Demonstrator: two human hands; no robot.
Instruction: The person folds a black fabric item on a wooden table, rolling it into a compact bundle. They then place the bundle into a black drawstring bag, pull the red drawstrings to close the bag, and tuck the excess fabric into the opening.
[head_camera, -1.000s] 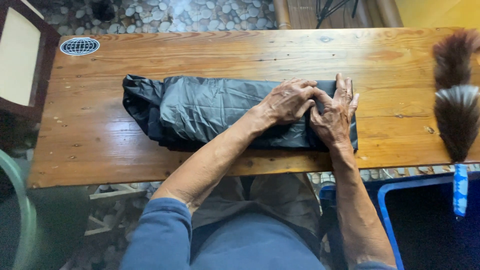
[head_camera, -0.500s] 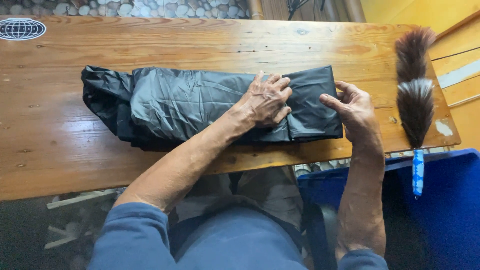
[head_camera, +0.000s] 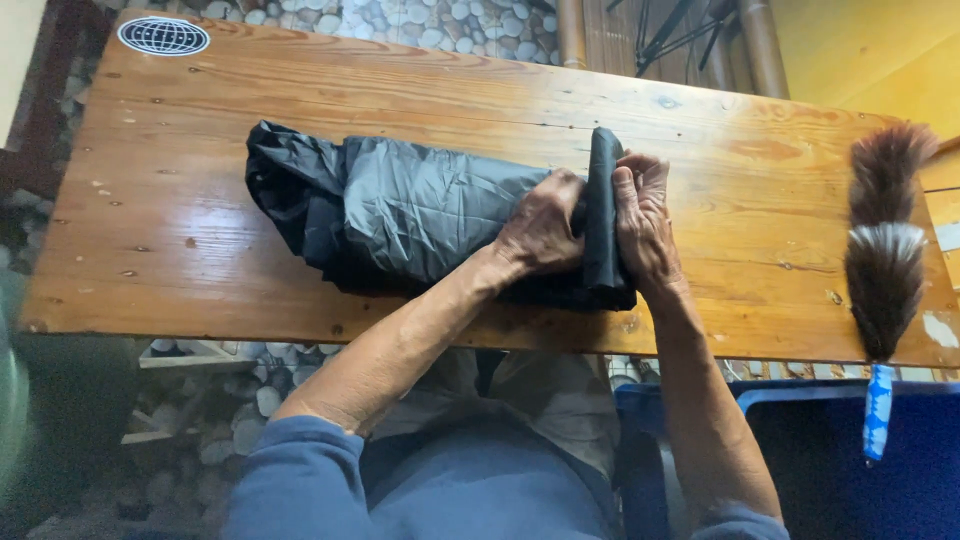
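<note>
Both hands, left hand and right hand, fingers clamped on the upturned end fold of a black garment near the desk's front edge.

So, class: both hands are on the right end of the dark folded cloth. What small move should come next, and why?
Probably roll the raised end one turn leftward. The right hand and left hand hold that end upright, while the rest of the dark cloth lies flat and unrolled on the wooden table.
</note>
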